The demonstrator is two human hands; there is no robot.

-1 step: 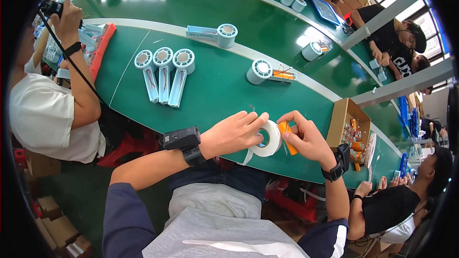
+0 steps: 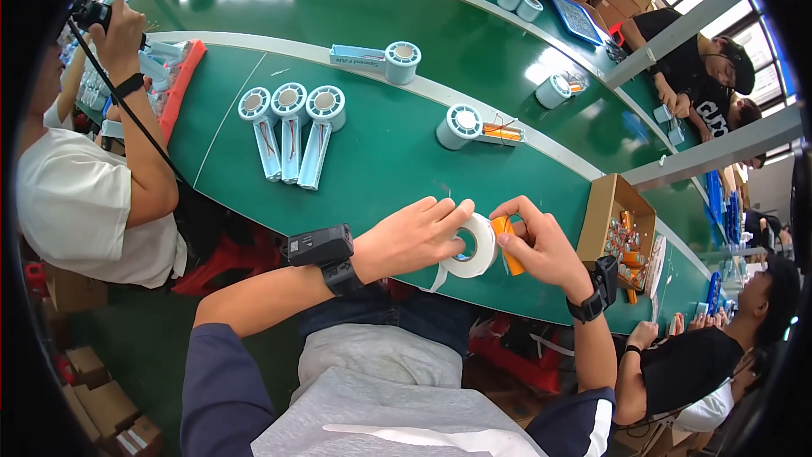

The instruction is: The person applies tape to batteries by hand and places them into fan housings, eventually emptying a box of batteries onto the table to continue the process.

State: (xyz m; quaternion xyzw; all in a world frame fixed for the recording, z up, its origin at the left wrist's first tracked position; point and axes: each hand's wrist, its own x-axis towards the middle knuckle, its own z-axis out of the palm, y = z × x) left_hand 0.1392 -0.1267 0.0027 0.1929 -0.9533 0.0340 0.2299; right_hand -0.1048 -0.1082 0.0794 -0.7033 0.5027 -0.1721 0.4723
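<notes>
My left hand (image 2: 416,234) grips a roll of white tape (image 2: 484,258) by its left side, with a loose tape end hanging below. In my right hand (image 2: 541,245) is an orange cylindrical battery (image 2: 512,258), pinched between thumb and fingers right beside the roll. Whether battery and tape touch, I cannot tell. Beyond my hands lies a light blue handheld fan (image 2: 461,126), its handle exposing an orange battery and wires. Three similar fans (image 2: 289,100) with open handles lie side by side to the left. Another fan (image 2: 402,63) rests on the pale strip at the far side.
A cardboard box (image 2: 596,220) of orange batteries and wires stands right of my right hand. On the green conveyor belt (image 2: 482,51) sits one more fan (image 2: 553,90). A red bin (image 2: 182,89) is at the far left. Co-workers are on both sides and across.
</notes>
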